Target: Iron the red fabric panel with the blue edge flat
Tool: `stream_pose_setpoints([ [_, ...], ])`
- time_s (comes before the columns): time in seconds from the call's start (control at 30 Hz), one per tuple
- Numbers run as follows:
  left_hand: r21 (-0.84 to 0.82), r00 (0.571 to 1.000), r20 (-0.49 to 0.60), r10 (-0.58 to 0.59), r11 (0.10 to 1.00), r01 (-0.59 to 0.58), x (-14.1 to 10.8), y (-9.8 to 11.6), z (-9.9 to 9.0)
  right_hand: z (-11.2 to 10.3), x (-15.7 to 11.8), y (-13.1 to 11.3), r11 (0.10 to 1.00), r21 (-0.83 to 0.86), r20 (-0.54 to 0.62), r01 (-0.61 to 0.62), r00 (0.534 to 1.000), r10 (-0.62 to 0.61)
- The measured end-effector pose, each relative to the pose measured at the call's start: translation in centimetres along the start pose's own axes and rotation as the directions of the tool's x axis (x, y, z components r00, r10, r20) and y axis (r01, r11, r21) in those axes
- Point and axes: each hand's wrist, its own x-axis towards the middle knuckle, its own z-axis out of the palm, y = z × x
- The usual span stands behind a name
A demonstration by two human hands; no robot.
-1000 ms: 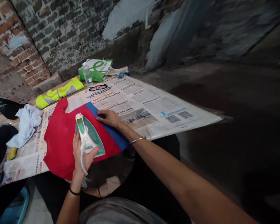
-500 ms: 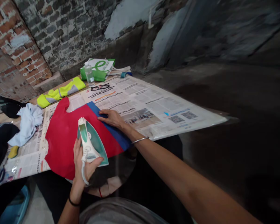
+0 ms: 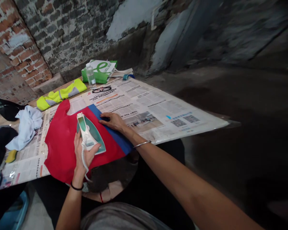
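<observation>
A white and teal iron (image 3: 90,137) rests on a piece of red fabric (image 3: 60,127), its pointed end away from me. My left hand (image 3: 83,156) is closed around the iron, with the thumb at its right side and the other fingers at its left. A white cord (image 3: 84,163) hangs down over the wrist. Along the right of the red fabric runs a blue fabric strip (image 3: 117,137). On that strip's upper part lies my right hand (image 3: 114,122), fingers stretched out to the left and thumb apart from them. What its fingertips press on is partly hidden.
Newspaper under clear plastic covers the table (image 3: 156,95). Toward the back lie eyeglasses (image 3: 102,89), a clear bottle (image 3: 90,76), a green and white bag (image 3: 100,70), tape (image 3: 128,77) and a yellow vest (image 3: 62,93). Leftward are a light blue cloth (image 3: 26,127) and a sponge (image 3: 11,156).
My left hand has slid the iron a little forward and left over the red fabric. The right hand stays at the blue strip. The whole view has shifted slightly.
</observation>
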Motion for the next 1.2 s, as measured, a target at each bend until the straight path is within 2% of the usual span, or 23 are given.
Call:
stream_pose_setpoints([
  [0.27, 0.041, 0.993, -0.08, 0.092, 0.995, -0.089, -6.6, -0.4, -1.0, -0.1, 0.1, 0.0, 1.0, 0.017, -0.006, 0.02, 1.0, -0.02],
  [0.4, 0.079, 0.986, -0.044, 0.16, 0.985, -0.156, -8.0, 0.2, -1.7, -0.1, 0.0, 0.0, 1.0, 0.016, -0.007, 0.024, 1.0, -0.024],
  [0.5, 0.09, 0.982, -0.029, 0.187, 0.979, -0.184, -7.3, 0.7, -2.0, -0.1, 0.0, 0.1, 1.0, 0.009, 0.003, 0.025, 1.0, -0.025],
  [0.6, 0.088, 0.988, -0.024, 0.153, 0.985, -0.151, -6.0, 0.9, -1.8, -0.1, 0.0, 0.3, 1.0, 0.004, 0.01, 0.025, 1.0, -0.025],
  [0.77, 0.035, 0.999, 0.023, 0.047, 0.998, -0.048, -2.5, 0.7, -0.7, 0.0, -0.1, 0.5, 1.0, 0.007, 0.012, 0.014, 1.0, -0.014],
  [0.97, -0.006, 1.0, 0.017, 0.012, 1.0, -0.011, 1.3, 0.4, 0.7, 0.0, -0.1, 0.4, 1.0, 0.01, 0.007, -0.001, 1.0, 0.001],
  [1.07, 0.026, 0.999, -0.011, 0.035, 0.999, -0.034, 1.5, 0.3, 0.9, -0.1, -0.1, 0.2, 1.0, 0.002, 0.008, 0.005, 1.0, -0.005],
  [1.2, 0.054, 0.997, -0.039, 0.063, 0.997, -0.061, -0.7, 0.2, 0.4, -0.1, 0.1, 0.0, 1.0, 0.005, 0.006, 0.007, 1.0, -0.007],
])
